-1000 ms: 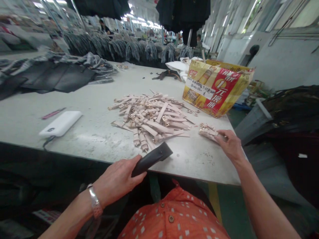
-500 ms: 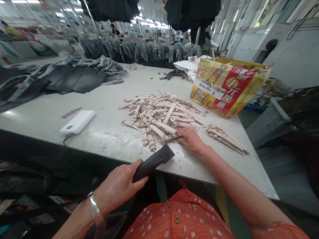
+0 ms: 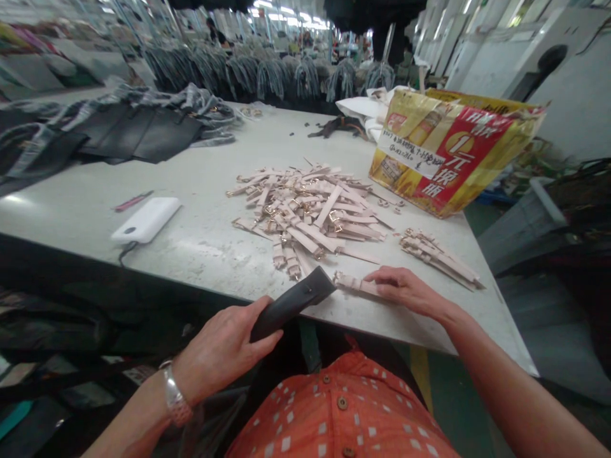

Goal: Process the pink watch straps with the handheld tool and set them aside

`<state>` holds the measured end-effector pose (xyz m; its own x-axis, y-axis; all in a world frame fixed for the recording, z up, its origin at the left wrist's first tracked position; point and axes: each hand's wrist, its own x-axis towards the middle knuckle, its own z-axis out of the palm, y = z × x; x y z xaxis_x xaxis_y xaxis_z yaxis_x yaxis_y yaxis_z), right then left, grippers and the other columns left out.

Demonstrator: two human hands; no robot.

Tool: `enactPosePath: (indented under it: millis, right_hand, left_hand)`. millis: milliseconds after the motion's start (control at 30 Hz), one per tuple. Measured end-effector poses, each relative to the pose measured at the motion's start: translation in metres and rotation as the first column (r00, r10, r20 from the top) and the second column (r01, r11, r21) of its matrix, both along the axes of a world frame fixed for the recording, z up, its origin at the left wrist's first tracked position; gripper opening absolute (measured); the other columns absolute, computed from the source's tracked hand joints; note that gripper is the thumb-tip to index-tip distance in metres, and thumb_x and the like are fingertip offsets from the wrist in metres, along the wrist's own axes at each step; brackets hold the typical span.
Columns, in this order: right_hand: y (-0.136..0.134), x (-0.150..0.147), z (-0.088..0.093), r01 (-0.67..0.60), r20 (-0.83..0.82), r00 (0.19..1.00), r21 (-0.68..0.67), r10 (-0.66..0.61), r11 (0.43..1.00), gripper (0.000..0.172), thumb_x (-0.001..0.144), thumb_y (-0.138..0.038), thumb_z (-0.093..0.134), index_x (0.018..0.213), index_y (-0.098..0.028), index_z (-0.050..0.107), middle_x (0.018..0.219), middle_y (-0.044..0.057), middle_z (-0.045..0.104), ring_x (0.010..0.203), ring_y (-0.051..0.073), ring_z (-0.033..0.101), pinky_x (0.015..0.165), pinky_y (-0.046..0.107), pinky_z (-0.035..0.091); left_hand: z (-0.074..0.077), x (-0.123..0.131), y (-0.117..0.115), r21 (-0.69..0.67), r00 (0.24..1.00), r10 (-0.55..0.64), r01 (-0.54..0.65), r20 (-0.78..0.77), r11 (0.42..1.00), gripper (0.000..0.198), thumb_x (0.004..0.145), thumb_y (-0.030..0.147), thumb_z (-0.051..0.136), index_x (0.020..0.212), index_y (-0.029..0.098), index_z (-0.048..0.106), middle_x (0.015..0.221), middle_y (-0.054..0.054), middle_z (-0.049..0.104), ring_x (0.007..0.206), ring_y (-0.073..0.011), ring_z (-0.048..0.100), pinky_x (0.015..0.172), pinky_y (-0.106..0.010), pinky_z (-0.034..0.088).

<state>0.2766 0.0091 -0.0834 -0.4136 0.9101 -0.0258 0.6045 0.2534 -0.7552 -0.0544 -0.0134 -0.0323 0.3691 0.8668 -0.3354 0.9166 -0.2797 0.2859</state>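
My left hand is closed around a flat black leather-like piece, whose free end reaches over the table's front edge. A small stud or hole shows near that end. At the near edge of the table, my right hand has its fingers on a pale pink buckle strap, with the buckle end pointing left toward the black piece. Just beyond lies a loose pile of similar pale straps with gold-coloured buckles. A smaller bundle of straps rests to the right of my right hand.
On the white table, a white power bank with a cable lies at left beside a pink pen-like tool. Black bag pieces are stacked behind. A yellow and red carton stands at the right edge, near a grey bin.
My right hand has drawn a strap away from the pile, toward me and to the right. The left hand keeps the black piece in nearly the same place.
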Motion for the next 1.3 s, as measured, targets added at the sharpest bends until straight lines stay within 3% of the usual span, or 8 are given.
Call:
enactPosePath:
  millis: [100, 200, 300, 567, 833, 1000, 1133, 1300]
  right_hand:
    - [-0.014, 0.003, 0.002, 0.025, 0.053, 0.998, -0.018, -0.024, 1.000, 0.029, 0.080, -0.017, 0.046, 0.103, -0.020, 0.064, 0.090, 0.003, 0.063, 0.081, 0.017, 0.057, 0.072, 0.030, 0.043]
    - [-0.019, -0.005, -0.003, 0.083, 0.115, 0.988, 0.131, -0.098, 0.988, 0.033, 0.077, -0.009, 0.044, 0.099, -0.022, 0.065, 0.088, 0.004, 0.062, 0.083, 0.018, 0.056, 0.077, 0.032, 0.042]
    - [-0.020, -0.018, -0.011, 0.108, 0.022, 0.993, 0.226, -0.116, 0.968, 0.036, 0.072, -0.005, 0.047, 0.098, -0.022, 0.065, 0.091, 0.005, 0.061, 0.086, 0.018, 0.055, 0.078, 0.032, 0.042]
    - [-0.018, -0.038, -0.024, 0.182, -0.039, 0.983, 0.298, -0.179, 0.937, 0.017, 0.071, -0.017, 0.061, 0.087, -0.021, 0.063, 0.084, 0.004, 0.061, 0.081, 0.019, 0.054, 0.073, 0.032, 0.042]
    - [-0.015, -0.039, -0.023, 0.185, -0.090, 0.982, 0.274, -0.166, 0.944, 0.015, 0.069, -0.009, 0.054, 0.076, -0.019, 0.062, 0.077, 0.003, 0.059, 0.073, 0.016, 0.053, 0.067, 0.028, 0.042]
    - [-0.017, -0.027, -0.016, 0.085, 0.050, 0.994, 0.232, -0.099, 0.969, 0.031, 0.070, -0.005, 0.053, 0.091, -0.023, 0.066, 0.082, 0.003, 0.056, 0.080, 0.017, 0.052, 0.070, 0.029, 0.041]
    - [-0.019, -0.021, -0.015, 0.068, 0.036, 0.996, 0.212, -0.077, 0.975, 0.030, 0.075, -0.012, 0.056, 0.100, -0.025, 0.066, 0.086, 0.004, 0.055, 0.081, 0.017, 0.052, 0.071, 0.029, 0.042]
    - [-0.018, -0.024, -0.023, 0.145, -0.025, 0.989, 0.237, -0.143, 0.961, 0.018, 0.078, -0.024, 0.061, 0.094, -0.026, 0.068, 0.085, 0.004, 0.057, 0.079, 0.017, 0.053, 0.068, 0.029, 0.043]
  left_hand:
    - [0.000, 0.005, 0.001, -0.008, 0.999, -0.041, 0.041, -0.011, 0.999, 0.026, 0.080, 0.045, 0.041, 0.091, 0.024, 0.052, 0.070, 0.001, 0.060, 0.067, -0.0167, 0.059, 0.058, -0.024, 0.037]
    - [0.002, 0.012, 0.004, -0.013, 0.996, -0.084, 0.083, -0.039, 0.996, 0.026, 0.080, 0.044, 0.041, 0.091, 0.024, 0.053, 0.070, 0.000, 0.061, 0.067, -0.0167, 0.058, 0.058, -0.024, 0.037]
    - [0.006, 0.020, 0.008, -0.021, 0.990, -0.121, 0.120, -0.075, 0.993, 0.025, 0.079, 0.043, 0.042, 0.092, 0.024, 0.053, 0.070, 0.000, 0.061, 0.066, -0.0169, 0.059, 0.058, -0.024, 0.036]
    - [0.015, 0.028, 0.018, -0.061, 0.979, -0.171, 0.165, -0.109, 0.984, 0.022, 0.079, 0.042, 0.043, 0.088, 0.025, 0.053, 0.071, 0.000, 0.061, 0.066, -0.0162, 0.058, 0.058, -0.023, 0.037]
    - [0.017, 0.031, 0.030, -0.067, 0.969, -0.213, 0.206, -0.127, 0.976, 0.023, 0.078, 0.042, 0.043, 0.087, 0.025, 0.055, 0.069, -0.001, 0.059, 0.061, -0.0153, 0.056, 0.055, -0.024, 0.036]
    - [0.019, 0.034, 0.034, -0.075, 0.960, -0.244, 0.236, -0.136, 0.969, 0.021, 0.077, 0.041, 0.044, 0.086, 0.025, 0.054, 0.069, 0.000, 0.059, 0.059, -0.0154, 0.055, 0.054, -0.024, 0.035]
    - [0.020, 0.034, 0.035, -0.073, 0.961, -0.246, 0.238, -0.124, 0.969, 0.021, 0.076, 0.041, 0.045, 0.086, 0.025, 0.054, 0.070, 0.000, 0.060, 0.060, -0.0146, 0.055, 0.055, -0.024, 0.035]
    - [0.023, 0.036, 0.037, -0.075, 0.958, -0.254, 0.246, -0.132, 0.966, 0.020, 0.076, 0.041, 0.045, 0.084, 0.025, 0.053, 0.069, 0.000, 0.060, 0.057, -0.0142, 0.054, 0.053, -0.024, 0.034]
